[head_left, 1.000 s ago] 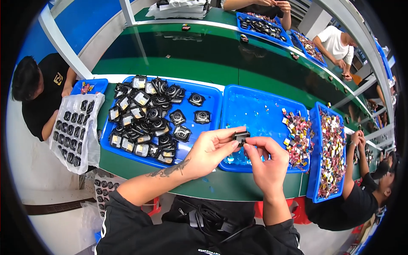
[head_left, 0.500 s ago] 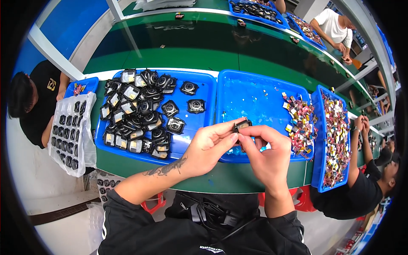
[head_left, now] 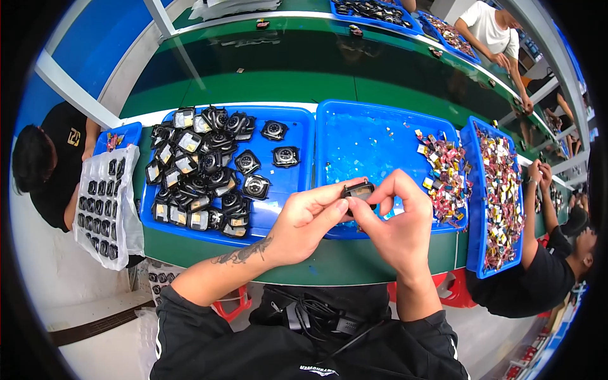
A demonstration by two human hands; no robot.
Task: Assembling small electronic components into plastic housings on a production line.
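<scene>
Grip of the left hand [head_left: 303,221] is clamped on a small black case [head_left: 360,191] above the near side of a blue tray [head_left: 354,118]; the right hand [head_left: 406,229] meets its edge, pinching or not I can't tell; uneven pressure could tip it loose, down into that tray.

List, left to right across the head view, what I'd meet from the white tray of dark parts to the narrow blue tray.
White tray → pile of black watch casings → left hand → held black casing → right hand → pile of small multicoloured parts → narrow blue tray.
</scene>
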